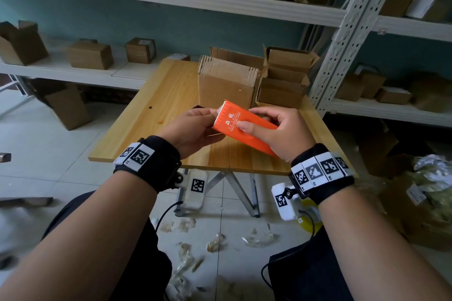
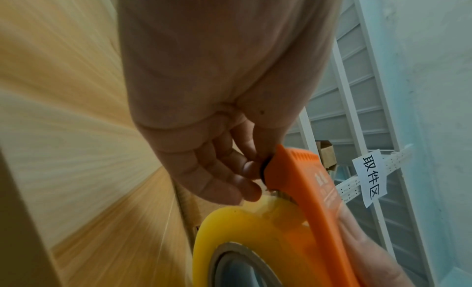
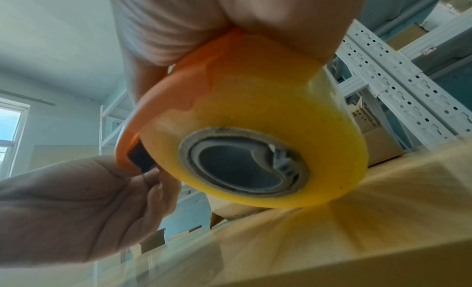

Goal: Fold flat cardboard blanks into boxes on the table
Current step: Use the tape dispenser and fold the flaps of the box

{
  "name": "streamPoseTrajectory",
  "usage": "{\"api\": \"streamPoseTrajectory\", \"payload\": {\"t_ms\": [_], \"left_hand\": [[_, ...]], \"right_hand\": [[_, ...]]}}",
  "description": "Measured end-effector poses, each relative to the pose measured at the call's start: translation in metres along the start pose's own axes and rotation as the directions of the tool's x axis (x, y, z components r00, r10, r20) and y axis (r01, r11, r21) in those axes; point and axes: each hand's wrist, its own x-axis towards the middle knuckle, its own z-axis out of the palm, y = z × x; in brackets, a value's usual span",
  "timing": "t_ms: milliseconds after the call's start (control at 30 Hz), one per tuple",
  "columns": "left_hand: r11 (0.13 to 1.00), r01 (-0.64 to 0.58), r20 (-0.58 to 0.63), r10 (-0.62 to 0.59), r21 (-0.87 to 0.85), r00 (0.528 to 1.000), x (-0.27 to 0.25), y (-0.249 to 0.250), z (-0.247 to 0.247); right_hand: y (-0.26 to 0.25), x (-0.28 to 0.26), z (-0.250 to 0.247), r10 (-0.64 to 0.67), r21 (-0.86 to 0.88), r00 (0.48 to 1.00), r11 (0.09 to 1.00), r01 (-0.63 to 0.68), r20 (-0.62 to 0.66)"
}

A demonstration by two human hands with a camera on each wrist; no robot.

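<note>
Your right hand [image 1: 281, 134] grips the orange tape dispenser [image 1: 247, 127] above the desk [image 1: 156, 110], thumb pressed flat on its printed top and fingers curled round the far side, the yellow tape roll [image 3: 268, 113] hanging beneath it. Your left hand [image 1: 193, 129] pinches the dispenser's serrated front end, fingertips [image 2: 245, 188] drawn together at the tape's edge. Upright folded cardboard blanks [image 1: 226, 80] stand near the desk's far edge, beside open boxes [image 1: 285, 78].

The head view looks down over the light wooden table [image 1: 156, 105]; both close wrist views look up at the orange plastic tape dispenser [image 2: 314, 190], which all views share.
</note>
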Motion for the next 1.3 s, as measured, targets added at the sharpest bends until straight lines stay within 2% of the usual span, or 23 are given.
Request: {"api": "streamPoseTrajectory", "payload": {"t_ms": [300,367,467,633,800,900,1067,1300], "left_hand": [[0.998,0.052,-0.003,-0.052,-0.04,0.999,0.005,-0.002,-0.001],[0.999,0.037,-0.009,-0.037,-0.014,0.999,0.004,-0.003,0.0],[1.0,0.0,-0.084,-0.001,-0.013,0.996,0.003,-0.005,0.001],[1.0,-0.022,-0.113,0.023,0.01,0.993,0.001,-0.007,0.003],[0.995,-0.076,-0.144,0.067,-0.059,0.987,0.003,-0.01,0.005],[0.988,-0.089,-0.175,0.067,-0.122,0.982,0.004,-0.011,0.007],[0.99,-0.051,-0.207,0.023,-0.132,0.978,0.003,-0.009,0.006],[0.99,-0.073,-0.224,0.045,-0.118,0.973,0.0,-0.006,0.003]], "right_hand": [[-0.006,-0.002,0.0,0.017,0.014,1.0,1.0,-0.017,0.013],[-0.007,-0.002,0.0,0.02,0.018,1.0,1.0,-0.02,0.012],[-0.008,-0.002,0.0,0.012,0.016,1.0,1.0,-0.013,0.006],[-0.007,-0.002,0.0,0.016,-0.004,0.999,1.0,-0.016,0.029],[-0.008,-0.001,0.001,0.009,-0.019,1.0,1.0,-0.008,0.024],[-0.009,-0.001,0.001,0.003,-0.026,1.0,1.0,-0.003,0.014],[-0.008,-0.001,0.002,0.005,-0.055,1.0,0.998,-0.004,0.02],[-0.01,0.0,0.001,0.004,-0.115,1.0,0.993,-0.007,-0.029]]}}
